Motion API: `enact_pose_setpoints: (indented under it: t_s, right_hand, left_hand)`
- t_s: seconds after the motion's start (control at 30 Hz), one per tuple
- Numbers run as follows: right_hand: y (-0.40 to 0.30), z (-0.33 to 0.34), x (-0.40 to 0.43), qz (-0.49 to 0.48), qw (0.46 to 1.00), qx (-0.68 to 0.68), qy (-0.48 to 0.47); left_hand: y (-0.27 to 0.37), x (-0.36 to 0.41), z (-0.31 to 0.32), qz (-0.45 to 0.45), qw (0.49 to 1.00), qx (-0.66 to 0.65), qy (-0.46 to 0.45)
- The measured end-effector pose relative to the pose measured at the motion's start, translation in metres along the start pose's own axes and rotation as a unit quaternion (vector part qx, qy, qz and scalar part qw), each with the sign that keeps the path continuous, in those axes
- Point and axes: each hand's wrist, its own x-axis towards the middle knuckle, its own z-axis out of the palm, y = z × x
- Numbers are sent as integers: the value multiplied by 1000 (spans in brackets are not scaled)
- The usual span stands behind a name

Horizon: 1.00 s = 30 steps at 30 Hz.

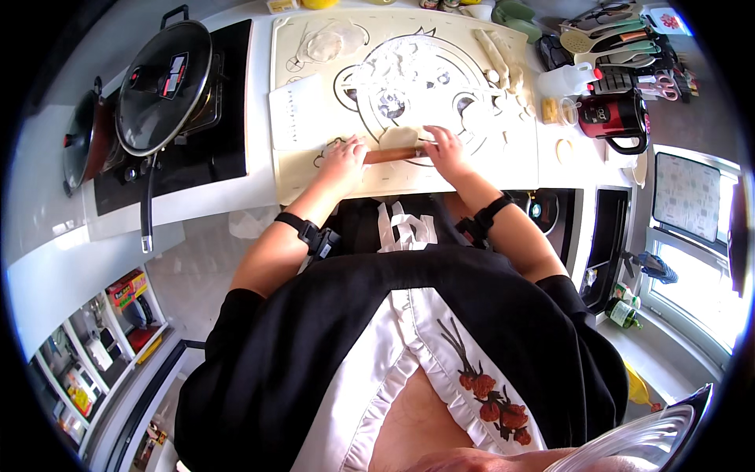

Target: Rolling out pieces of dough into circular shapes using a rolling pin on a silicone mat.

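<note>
A wooden rolling pin [392, 155] lies across the near part of a printed pastry mat [365, 183]. My left hand [347, 158] rests on its left end, and my right hand [446, 150] is on its right end. Just beyond the pin, and partly under it, is a flat round piece of dough [399, 137]. Glare washes out the mat's middle, where white flour lies. Two long dough strips [494, 59] are at the far right, near small dough pieces [525, 109]. A round stack of dough wrappers [323, 45] sits at the far left.
A white board [295, 113] lies on the mat's left side. Further left, a lidded pan [165, 88] stands on a black cooktop [230, 141]. To the right are a red electric kettle [607, 115], a white jug [569, 78] and several utensils [613, 44].
</note>
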Motion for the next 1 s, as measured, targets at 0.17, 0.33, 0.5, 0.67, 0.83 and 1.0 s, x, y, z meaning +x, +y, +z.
enact_pose_setpoints:
  t_s: [0.17, 0.33, 0.5, 0.67, 0.83, 1.0]
  right_hand:
    - [2, 17, 17, -16, 948, -227, -225]
    - [7, 18, 41, -78, 941, -269, -190]
    - [13, 15, 96, -101, 955, -248, -130]
    - [18, 21, 140, -19, 954, -278, -111]
    - [13, 15, 82, -76, 913, -302, -264]
    - [16, 8, 48, -103, 924, -236, -283]
  left_hand:
    - [5, 11, 18, -47, 998, 35, 11]
    - [14, 23, 11, -97, 992, 83, 20]
    - [-13, 63, 0, -165, 975, 132, 61]
    - [-41, 92, -4, -278, 940, 160, 115]
    - [1, 51, 6, -240, 963, 119, 26]
    - [28, 21, 21, -228, 968, 100, 41]
